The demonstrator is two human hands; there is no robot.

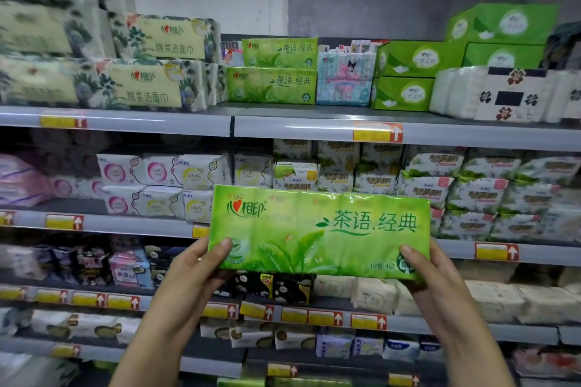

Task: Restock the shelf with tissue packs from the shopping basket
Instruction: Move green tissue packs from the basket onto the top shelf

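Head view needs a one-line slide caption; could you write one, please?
Left hand and right hand hold a green tissue pack below two matching packs stacked on the upper shelf.

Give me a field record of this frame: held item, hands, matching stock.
held item: green plastic-wrapped tissue pack, roughly level, label toward camera
left hand: grips its lower left corner, thumb on front
right hand: grips its lower right corner, thumb on front
matching stock: two same-label green packs stacked on grey top shelf
basket: not in view
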